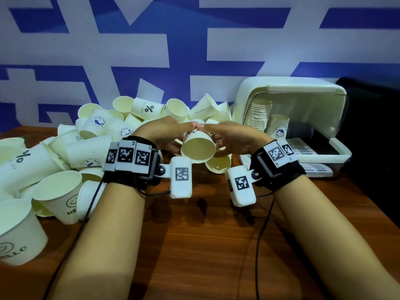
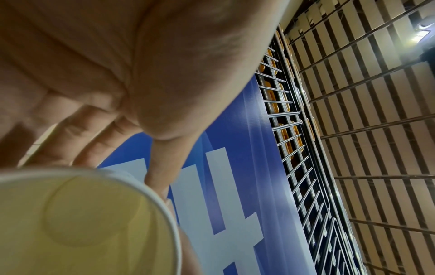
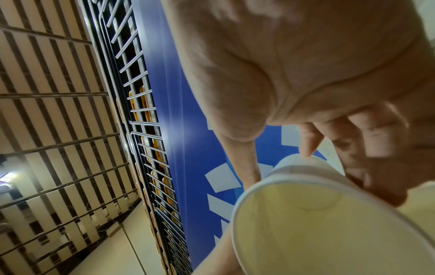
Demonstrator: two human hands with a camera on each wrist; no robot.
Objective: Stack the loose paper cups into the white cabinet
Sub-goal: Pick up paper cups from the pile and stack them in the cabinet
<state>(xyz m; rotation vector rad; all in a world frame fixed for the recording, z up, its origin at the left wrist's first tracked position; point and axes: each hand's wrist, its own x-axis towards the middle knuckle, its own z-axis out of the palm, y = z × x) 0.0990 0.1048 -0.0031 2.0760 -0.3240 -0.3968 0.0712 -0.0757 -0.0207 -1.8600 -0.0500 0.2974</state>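
Both hands hold one white paper cup (image 1: 198,146) above the table, its mouth turned toward me. My left hand (image 1: 166,135) grips its left side and my right hand (image 1: 231,138) its right side, thumbs meeting on top. The cup's pale inside fills the lower left of the left wrist view (image 2: 77,221) and the lower right of the right wrist view (image 3: 329,228). A second cup (image 1: 217,163) lies just below the held one. The white cabinet (image 1: 290,118) stands open at the right, with a tall stack of cups (image 1: 258,114) and one upright cup (image 1: 278,127) inside.
A big heap of loose paper cups (image 1: 71,148) covers the table's left and back. The wooden table (image 1: 205,245) is bare in front of me. A blue and white wall (image 1: 173,50) rises behind. Dark space lies right of the cabinet.
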